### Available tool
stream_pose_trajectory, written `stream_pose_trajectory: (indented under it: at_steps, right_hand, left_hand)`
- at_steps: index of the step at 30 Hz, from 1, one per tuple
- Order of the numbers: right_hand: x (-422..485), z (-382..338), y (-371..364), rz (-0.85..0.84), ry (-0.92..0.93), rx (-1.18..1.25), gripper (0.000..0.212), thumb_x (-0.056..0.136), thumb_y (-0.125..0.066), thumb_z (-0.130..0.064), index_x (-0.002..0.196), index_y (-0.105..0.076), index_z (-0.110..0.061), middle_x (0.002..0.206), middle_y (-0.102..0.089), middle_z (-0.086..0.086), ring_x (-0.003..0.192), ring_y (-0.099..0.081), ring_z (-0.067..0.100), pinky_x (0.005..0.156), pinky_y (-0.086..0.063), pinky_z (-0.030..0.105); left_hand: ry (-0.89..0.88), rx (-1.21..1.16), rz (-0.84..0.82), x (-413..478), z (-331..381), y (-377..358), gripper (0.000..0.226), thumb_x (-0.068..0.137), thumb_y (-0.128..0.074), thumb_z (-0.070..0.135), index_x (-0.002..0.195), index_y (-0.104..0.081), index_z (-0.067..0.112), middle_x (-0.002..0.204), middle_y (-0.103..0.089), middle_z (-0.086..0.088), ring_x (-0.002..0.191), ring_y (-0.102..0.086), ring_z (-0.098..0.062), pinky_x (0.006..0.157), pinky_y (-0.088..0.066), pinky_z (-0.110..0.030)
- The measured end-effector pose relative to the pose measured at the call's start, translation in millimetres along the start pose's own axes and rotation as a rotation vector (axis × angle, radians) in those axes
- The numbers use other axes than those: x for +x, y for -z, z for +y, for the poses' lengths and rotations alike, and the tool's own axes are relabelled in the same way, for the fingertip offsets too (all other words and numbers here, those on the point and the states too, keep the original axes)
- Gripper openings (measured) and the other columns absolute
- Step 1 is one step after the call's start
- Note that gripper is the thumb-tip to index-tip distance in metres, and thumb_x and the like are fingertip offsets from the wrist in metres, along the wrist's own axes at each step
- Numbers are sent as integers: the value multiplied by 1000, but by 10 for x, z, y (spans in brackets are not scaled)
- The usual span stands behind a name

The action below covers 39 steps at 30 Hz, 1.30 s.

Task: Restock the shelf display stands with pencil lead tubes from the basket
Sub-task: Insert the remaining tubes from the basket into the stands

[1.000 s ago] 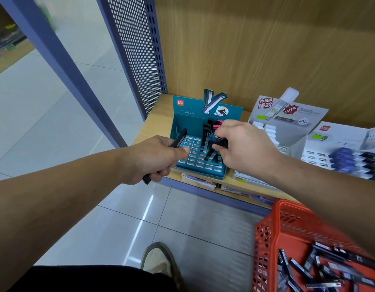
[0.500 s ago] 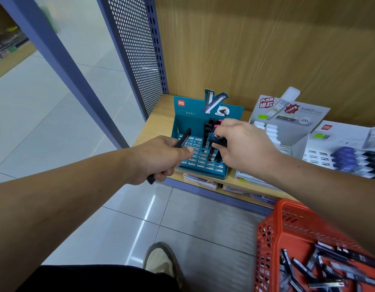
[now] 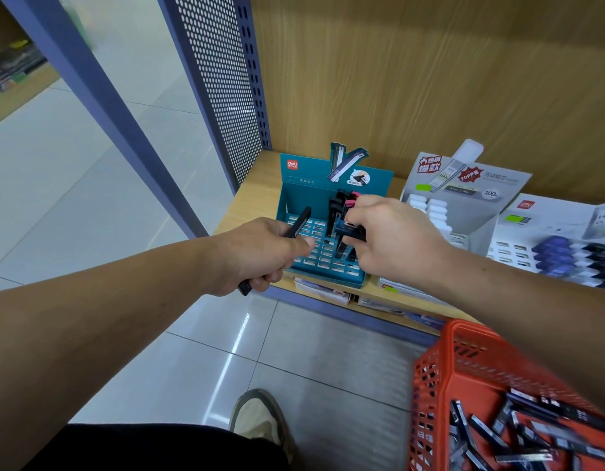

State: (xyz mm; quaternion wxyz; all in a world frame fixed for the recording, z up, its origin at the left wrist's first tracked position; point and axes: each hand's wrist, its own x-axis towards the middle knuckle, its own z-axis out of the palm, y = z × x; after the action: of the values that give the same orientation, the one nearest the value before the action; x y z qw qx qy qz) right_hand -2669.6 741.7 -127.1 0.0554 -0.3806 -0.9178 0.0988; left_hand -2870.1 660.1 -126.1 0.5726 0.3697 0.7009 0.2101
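Observation:
A teal display stand (image 3: pixel 301 195) with a slotted grid stands on the wooden shelf's left end. A few black and pink lead tubes (image 3: pixel 341 202) stand in its back slots. My left hand (image 3: pixel 260 253) grips a black lead tube (image 3: pixel 299 224) in its fist, just in front of the stand. My right hand (image 3: pixel 392 236) pinches a dark blue lead tube (image 3: pixel 348 231) over the grid's right side. A red basket (image 3: pixel 464 368) at lower right holds several dark tubes (image 3: pixel 518 433).
A grey display stand (image 3: pixel 464 185) with white tubes and a white stand (image 3: pixel 549 239) with blue and black tubes sit to the right. A perforated blue panel (image 3: pixel 219 79) bounds the shelf on the left. My shoe (image 3: pixel 260 416) is on the tiled floor.
Both hands stay over the teal stand, barely shifted. The right hand's tube hovers over the grid's right slots as before.

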Motion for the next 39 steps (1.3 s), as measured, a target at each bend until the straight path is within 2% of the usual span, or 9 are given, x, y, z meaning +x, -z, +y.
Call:
stream_pose_trajectory:
  at_steps: [4, 7, 10, 17, 22, 26, 32, 36, 39]
  right_hand:
    - [9, -21, 14, 3, 0, -28, 4, 96, -65, -25, 98, -62, -24, 99, -45, -6, 96, -60, 31, 66, -38, 33]
    - [35, -51, 17, -15, -6, -89, 22, 95, -63, -22, 117, -66, -20, 110, -53, -1, 97, -62, 32, 67, -46, 35]
    - [50, -81, 29, -40, 14, -113, 28, 94, -63, -19, 122, -66, -20, 115, -54, 1, 97, -62, 32, 69, -50, 38]
    - [55, -63, 6, -40, -13, -80, 23, 96, -62, -21, 118, -67, -21, 115, -56, 1, 101, -62, 32, 74, -53, 40]
    - [52, -88, -112, 4, -5, -77, 18, 99, -63, -30, 115, -68, -24, 111, -48, 1, 84, -55, 28, 65, -47, 38]
    - [84, 156, -38, 64, -114, 164, 14, 93, -73, -33, 100, -70, -22, 93, -54, -7, 93, -56, 22, 76, -52, 40]
    - [-7, 381, -89, 1, -253, 337, 9, 93, -72, -28, 85, -74, -25, 72, -69, -10, 67, -62, 8, 71, -60, 41]
    - [20, 357, -80, -55, -273, 356, 11, 91, -73, -29, 82, -72, -22, 75, -70, -3, 72, -66, 18, 73, -60, 46]
    - [-10, 315, 7, 17, -277, 482, 11, 92, -75, -31, 90, -75, -21, 74, -70, -4, 73, -66, 18, 72, -59, 40]
  left_hand:
    - [5, -6, -3, -5, 1, -3, 21, 101, -64, 37, 104, -62, 16, 70, -43, -1, 49, -32, -10, 39, -26, -22]
    - [8, -1, 0, -5, 2, -2, 21, 101, -65, 37, 102, -62, 16, 69, -44, -1, 49, -33, -9, 39, -26, -22]
    - [7, 0, 5, -8, 10, -5, 20, 101, -64, 36, 102, -62, 17, 69, -44, -1, 50, -33, -9, 39, -26, -22]
    - [10, 10, 3, 2, 16, -26, 21, 101, -64, 36, 106, -62, 15, 69, -44, -1, 50, -33, -10, 39, -27, -22]
    - [-16, 15, -10, -5, 70, -60, 17, 101, -64, 35, 100, -62, 18, 68, -44, 0, 49, -34, -9, 39, -27, -21]
    - [-22, 17, -3, 12, 101, -95, 15, 101, -64, 34, 95, -60, 20, 68, -44, 0, 50, -33, -10, 40, -27, -22]
    - [23, -45, -38, 26, 133, -99, 15, 98, -67, 26, 100, -61, 12, 69, -50, -2, 49, -38, -13, 40, -28, -24]
    - [46, -157, -98, -32, 198, -72, 13, 97, -66, 23, 101, -59, 12, 72, -52, -5, 51, -38, -16, 39, -25, -22]
    - [2, -145, -174, -122, 223, -55, 21, 102, -60, 25, 113, -65, 7, 77, -53, -6, 55, -41, -16, 39, -22, -21]
